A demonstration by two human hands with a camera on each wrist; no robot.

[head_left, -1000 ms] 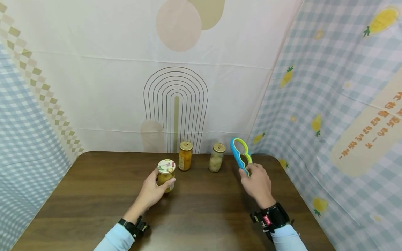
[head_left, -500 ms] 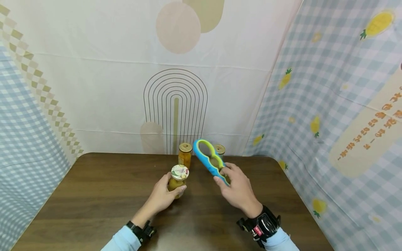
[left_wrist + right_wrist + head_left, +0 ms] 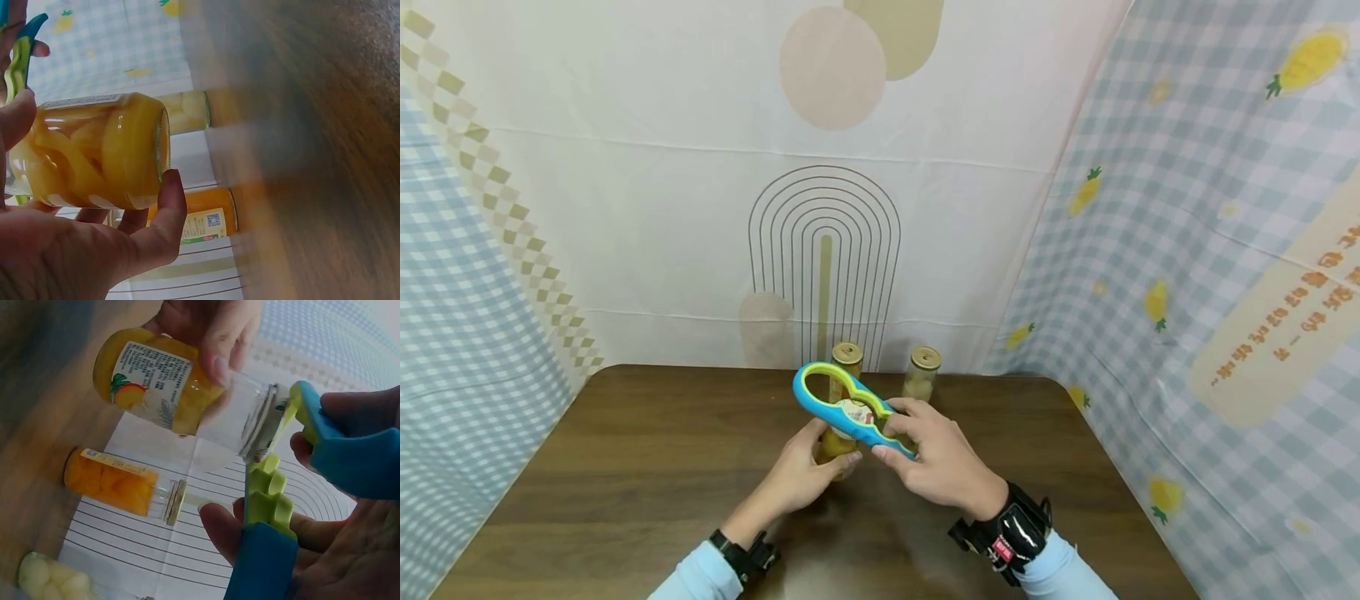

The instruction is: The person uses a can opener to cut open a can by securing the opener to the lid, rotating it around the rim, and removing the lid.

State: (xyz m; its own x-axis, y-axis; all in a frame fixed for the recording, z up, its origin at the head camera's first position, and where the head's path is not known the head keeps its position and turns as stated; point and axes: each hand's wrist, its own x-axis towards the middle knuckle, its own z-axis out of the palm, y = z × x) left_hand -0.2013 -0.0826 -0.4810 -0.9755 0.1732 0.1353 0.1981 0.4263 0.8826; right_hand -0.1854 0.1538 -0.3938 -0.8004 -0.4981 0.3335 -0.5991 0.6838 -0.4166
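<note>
Dark wooden table (image 3: pixel 625 467), patterned cloth backdrop. Left hand (image 3: pixel 801 475) grips glass jar of yellow fruit (image 3: pixel 94 153) above table. Right hand (image 3: pixel 936 462) grasps blue-green plastic jar opener (image 3: pixel 842 408) over its lid. 2 jars behind.

No legible text; jar label (image 3: pixel 150 378) print too small.

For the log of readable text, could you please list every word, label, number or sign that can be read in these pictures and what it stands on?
None can be read.
Orange characters on the cream banner of the checked wall cloth: too blurred.
White paper label on the yellow-fruit glass jar held by the left hand: print too small.
Label with a square code on the orange-fruit glass jar: too small.
Red tag on the black wrist strap: unreadable.
</note>
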